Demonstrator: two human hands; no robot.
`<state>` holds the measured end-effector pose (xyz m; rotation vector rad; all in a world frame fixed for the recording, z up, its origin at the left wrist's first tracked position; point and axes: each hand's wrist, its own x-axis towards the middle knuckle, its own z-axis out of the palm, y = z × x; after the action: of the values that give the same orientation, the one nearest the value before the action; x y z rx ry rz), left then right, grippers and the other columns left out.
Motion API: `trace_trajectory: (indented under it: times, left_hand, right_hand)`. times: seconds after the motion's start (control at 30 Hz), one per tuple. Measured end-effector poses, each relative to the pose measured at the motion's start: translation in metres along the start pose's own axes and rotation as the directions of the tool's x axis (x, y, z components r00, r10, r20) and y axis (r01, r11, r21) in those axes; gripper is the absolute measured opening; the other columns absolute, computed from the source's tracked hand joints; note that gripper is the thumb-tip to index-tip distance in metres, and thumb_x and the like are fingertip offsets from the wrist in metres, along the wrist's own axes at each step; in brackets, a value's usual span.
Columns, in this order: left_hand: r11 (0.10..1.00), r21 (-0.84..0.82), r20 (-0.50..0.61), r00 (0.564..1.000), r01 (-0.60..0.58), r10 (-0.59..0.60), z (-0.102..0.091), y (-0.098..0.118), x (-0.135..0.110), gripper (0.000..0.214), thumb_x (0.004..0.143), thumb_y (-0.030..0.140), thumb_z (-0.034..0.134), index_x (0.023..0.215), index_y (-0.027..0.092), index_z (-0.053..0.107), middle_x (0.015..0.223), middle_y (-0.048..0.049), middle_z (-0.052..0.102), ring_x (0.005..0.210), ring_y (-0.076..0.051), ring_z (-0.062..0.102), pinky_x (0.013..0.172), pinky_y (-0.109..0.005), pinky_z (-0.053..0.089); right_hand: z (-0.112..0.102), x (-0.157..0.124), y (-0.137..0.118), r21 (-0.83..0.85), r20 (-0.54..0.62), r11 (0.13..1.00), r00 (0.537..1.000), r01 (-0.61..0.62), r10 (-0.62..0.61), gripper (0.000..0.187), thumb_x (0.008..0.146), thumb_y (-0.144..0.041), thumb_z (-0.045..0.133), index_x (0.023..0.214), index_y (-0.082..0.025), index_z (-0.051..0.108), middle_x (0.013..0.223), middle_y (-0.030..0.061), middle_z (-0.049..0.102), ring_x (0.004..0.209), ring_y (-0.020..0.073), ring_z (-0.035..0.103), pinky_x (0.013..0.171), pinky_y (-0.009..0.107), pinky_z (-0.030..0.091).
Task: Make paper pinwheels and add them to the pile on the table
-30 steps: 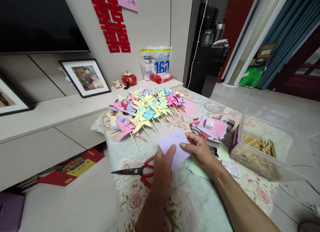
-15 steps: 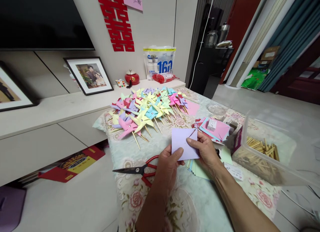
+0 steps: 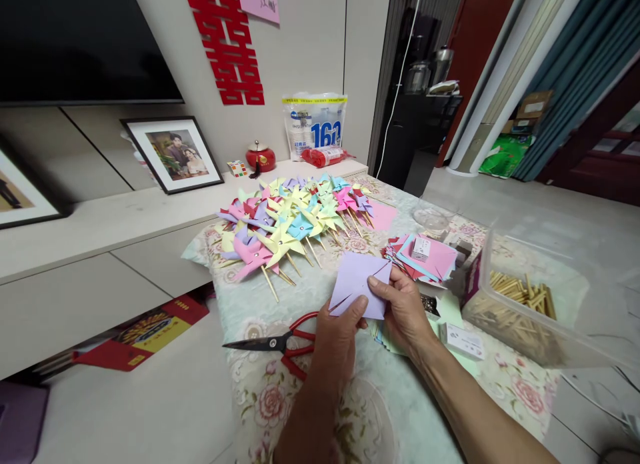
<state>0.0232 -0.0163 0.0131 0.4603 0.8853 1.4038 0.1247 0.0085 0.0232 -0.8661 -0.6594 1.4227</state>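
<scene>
Both hands hold one lilac paper square (image 3: 356, 282) with cuts running in from its corners, lifted a little above the table. My left hand (image 3: 337, 337) pinches its lower left edge with the thumb on top. My right hand (image 3: 400, 307) grips its right side, thumb pressed on the sheet. Red-handled scissors (image 3: 280, 344) lie on the flowered tablecloth (image 3: 280, 397) just left of my left hand. Under my right hand lies a stack of pale green and blue paper sheets (image 3: 387, 334).
A heap of finished paper pinwheels (image 3: 290, 224) on wooden sticks fills the far side of the table. A pile of red and pink squares (image 3: 430, 257) with a small box on it lies right of that. A clear tub of wooden sticks (image 3: 520, 297) stands at the right.
The lilac sheet has been turned between my fingers, from lying flatter to a tilted diamond with a cut corner lifting. Both hands stayed at the same place above the table.
</scene>
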Motion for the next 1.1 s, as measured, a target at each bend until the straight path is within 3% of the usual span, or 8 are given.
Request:
trace_trajectory:
  times: [0.13,0.3,0.5,0.63,0.93,1.1]
  left_hand:
    - [0.999,-0.047,-0.020,1.000,-0.016,0.015,0.0039,0.0054,-0.0010,0.039,0.062,0.025,0.085,0.098,0.019,0.072,0.086,-0.0049,0.075,0.076,-0.021,0.068,0.060,-0.029,0.053]
    - [0.997,-0.056,0.026,0.998,-0.057,0.059,0.0058,0.0102,-0.0023,0.052,0.066,0.027,0.082,0.116,0.022,0.069,0.105,-0.0071,0.077,0.099,-0.028,0.071,0.081,-0.037,0.057]
    - [0.994,-0.085,-0.005,0.998,-0.068,0.068,0.0036,0.0101,-0.0013,0.061,0.068,0.027,0.082,0.125,0.019,0.064,0.115,-0.0105,0.075,0.103,-0.028,0.071,0.085,-0.037,0.057]
    - [0.993,-0.099,0.003,0.998,-0.068,0.068,0.0018,0.0096,0.0012,0.054,0.071,0.028,0.078,0.123,0.021,0.066,0.119,-0.0102,0.074,0.105,-0.027,0.070,0.081,-0.034,0.057]
    - [0.998,-0.004,-0.027,0.998,-0.058,0.058,0.0025,0.0046,0.0024,0.056,0.066,0.027,0.083,0.119,0.017,0.067,0.100,-0.0072,0.078,0.087,-0.025,0.072,0.061,-0.029,0.053]
    - [0.994,-0.066,-0.028,0.996,-0.084,0.082,0.0054,0.0076,0.0013,0.057,0.064,0.023,0.084,0.119,0.018,0.069,0.111,-0.0085,0.077,0.105,-0.027,0.071,0.088,-0.036,0.056]
  right_hand:
    - [0.0019,-0.0024,0.0040,0.030,0.032,0.999,0.999,-0.032,0.031,0.035,0.062,-0.025,0.089,0.092,-0.020,0.072,0.076,0.0006,0.076,0.054,0.0154,0.062,0.049,0.028,0.050]
    - [0.0003,-0.0016,0.0047,0.028,0.054,0.999,0.998,-0.040,0.038,0.035,0.062,-0.028,0.089,0.092,-0.019,0.074,0.084,0.0049,0.079,0.075,0.0234,0.071,0.070,0.036,0.057]
    - [-0.0015,-0.0005,0.0046,-0.011,0.093,1.000,0.996,-0.011,0.012,0.036,0.062,-0.027,0.089,0.093,-0.019,0.074,0.089,0.0057,0.080,0.078,0.0245,0.072,0.077,0.039,0.057]
    - [-0.0008,0.0000,0.0044,-0.022,0.064,1.000,0.998,0.004,-0.002,0.037,0.060,-0.027,0.090,0.092,-0.020,0.074,0.088,0.0050,0.080,0.080,0.0243,0.072,0.079,0.039,0.057]
    - [0.0010,0.0000,0.0043,-0.038,0.035,0.999,0.999,0.005,-0.004,0.037,0.059,-0.028,0.091,0.089,-0.019,0.073,0.085,0.0042,0.080,0.080,0.0232,0.072,0.075,0.035,0.056]
    - [0.0005,-0.0005,0.0049,-0.044,0.078,0.999,0.997,0.004,-0.001,0.033,0.062,-0.027,0.089,0.089,-0.019,0.073,0.086,0.0033,0.080,0.078,0.0212,0.072,0.075,0.033,0.054]
